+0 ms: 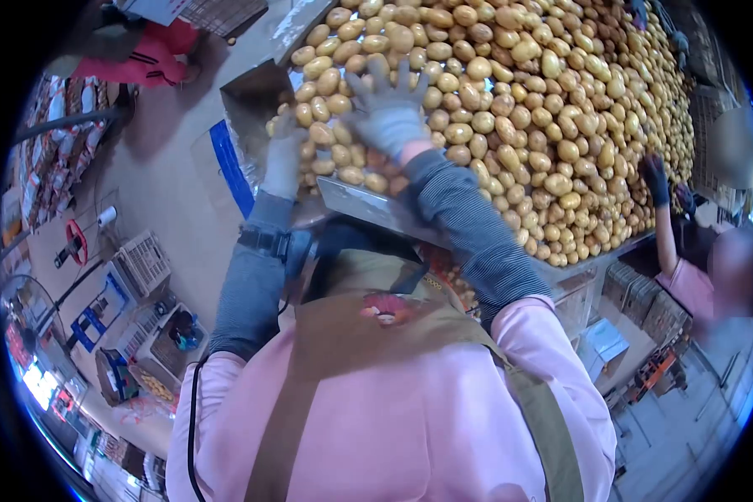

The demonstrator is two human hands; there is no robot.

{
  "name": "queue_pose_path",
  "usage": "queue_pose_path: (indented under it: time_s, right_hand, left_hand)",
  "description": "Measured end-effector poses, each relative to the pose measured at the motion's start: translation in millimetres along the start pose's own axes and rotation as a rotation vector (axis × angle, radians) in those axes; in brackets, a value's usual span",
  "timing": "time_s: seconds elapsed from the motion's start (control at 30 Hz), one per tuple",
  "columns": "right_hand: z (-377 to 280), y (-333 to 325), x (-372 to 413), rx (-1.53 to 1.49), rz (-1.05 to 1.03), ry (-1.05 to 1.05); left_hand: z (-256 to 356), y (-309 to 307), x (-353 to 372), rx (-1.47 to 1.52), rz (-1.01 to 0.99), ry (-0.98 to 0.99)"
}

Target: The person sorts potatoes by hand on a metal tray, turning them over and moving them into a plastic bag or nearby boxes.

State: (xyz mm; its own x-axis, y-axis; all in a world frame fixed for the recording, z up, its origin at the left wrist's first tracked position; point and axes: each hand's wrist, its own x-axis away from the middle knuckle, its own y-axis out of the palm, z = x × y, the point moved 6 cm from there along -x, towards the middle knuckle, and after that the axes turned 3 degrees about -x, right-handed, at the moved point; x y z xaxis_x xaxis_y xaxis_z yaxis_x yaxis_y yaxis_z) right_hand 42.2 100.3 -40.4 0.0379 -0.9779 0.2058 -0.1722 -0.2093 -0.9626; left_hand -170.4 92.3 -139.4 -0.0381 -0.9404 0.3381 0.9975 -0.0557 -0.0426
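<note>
Potatoes (pixel 552 109) cover a large metal sorting table in front of me. My right hand (pixel 391 115), in a pale work glove, lies palm down on the potatoes with its fingers spread. My left hand (pixel 283 159), gloved the same way, is at the left edge of the pile beside the metal chute (pixel 259 100). Its fingers look stretched out, though slightly blurred, and touch or hover by the nearest potatoes. I see no potato gripped in either hand. A raised metal plate (pixel 364 203) stands at the table's near edge, just below my right hand.
At the right edge a co-worker's dark-gloved hand (pixel 656 180) reaches over the potatoes. Another person in a pink top (pixel 138 54) is at the upper left. Filled bags (pixel 63 138), plastic crates (pixel 142 263) and a blue-white box (pixel 602 345) stand on the floor around the table.
</note>
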Motion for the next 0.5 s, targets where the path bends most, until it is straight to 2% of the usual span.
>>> queue_pose_path:
  time_s: [0.07,0.13,0.17,0.2,0.23,0.33,0.37,0.47,0.5]
  right_hand:
    - [-13.7,25.7,14.7,-0.142,0.144,-0.095]
    - [-23.5,28.3,57.6,-0.133,0.029,-0.282]
    - [-19.8,41.5,80.6,-0.219,0.053,-0.289]
    - [-17.0,50.8,98.0,-0.304,0.082,-0.295]
    - [-17.4,47.8,102.1,-0.246,-0.011,-0.262]
    - [-32.3,44.8,76.6,-0.340,0.060,-0.441]
    - [-36.5,33.1,63.7,-0.354,0.149,-0.528]
    - [-19.9,5.3,-6.1,-0.390,-0.310,-0.337]
    - [2.6,-4.6,-36.3,-0.370,-0.195,-0.241]
  left_hand:
    - [23.0,4.3,-5.0,-0.156,-0.037,-0.072]
    - [27.3,7.9,-16.0,-0.239,-0.048,-0.154]
    - [12.7,0.8,-28.6,-0.572,0.025,-0.078]
    - [13.1,1.5,-31.7,-0.623,0.045,-0.080]
    - [15.6,5.0,-34.8,-0.672,0.067,-0.079]
    - [22.0,9.1,-37.8,-0.662,0.057,-0.084]
    - [24.3,6.7,-39.3,-0.670,0.036,-0.081]
    - [21.0,-4.3,-42.4,-0.632,-0.014,-0.095]
    - [15.7,-8.8,-44.8,-0.584,-0.008,-0.122]
